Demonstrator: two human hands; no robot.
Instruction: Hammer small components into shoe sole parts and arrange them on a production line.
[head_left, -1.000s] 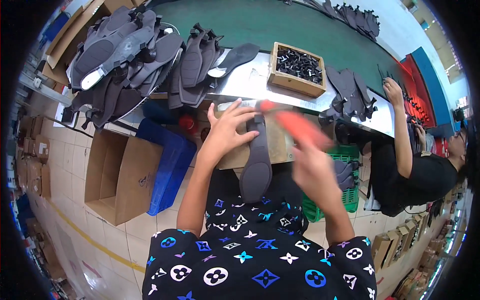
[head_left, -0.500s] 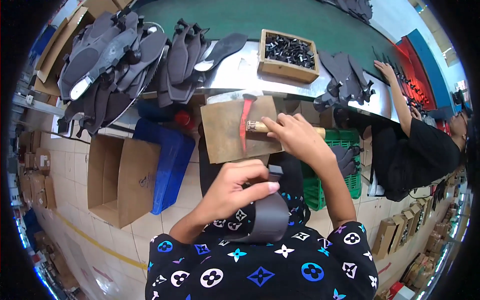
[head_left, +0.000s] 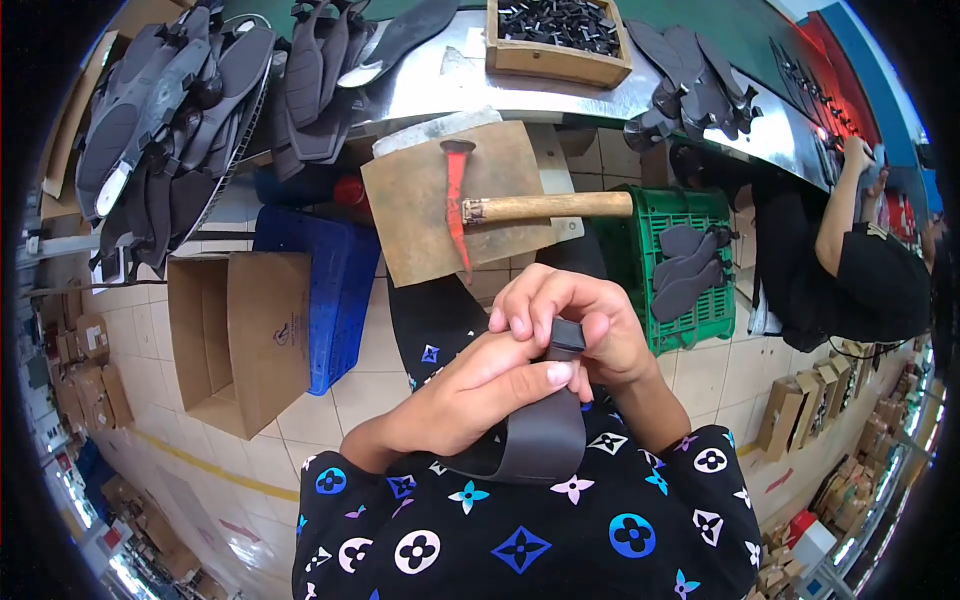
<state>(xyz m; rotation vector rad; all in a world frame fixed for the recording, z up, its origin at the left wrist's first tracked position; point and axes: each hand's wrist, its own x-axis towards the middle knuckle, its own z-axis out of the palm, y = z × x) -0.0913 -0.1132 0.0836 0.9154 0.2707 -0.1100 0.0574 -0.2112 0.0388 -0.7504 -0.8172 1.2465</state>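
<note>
Both my hands hold a dark grey shoe sole over my lap. My left hand grips it across the middle, thumb on top. My right hand pinches its upper end, where a small black piece sticks up. A hammer with a red head and wooden handle lies untouched on a brown work board just in front of my hands.
Piles of dark soles cover the metal bench at upper left. A wooden box of small black parts stands behind the board. A green crate, a blue crate and an open cardboard box sit on the tiled floor. Another person works at right.
My right hand set the hammer down on the board and came back to the sole. Both hands drew the sole closer to my body.
</note>
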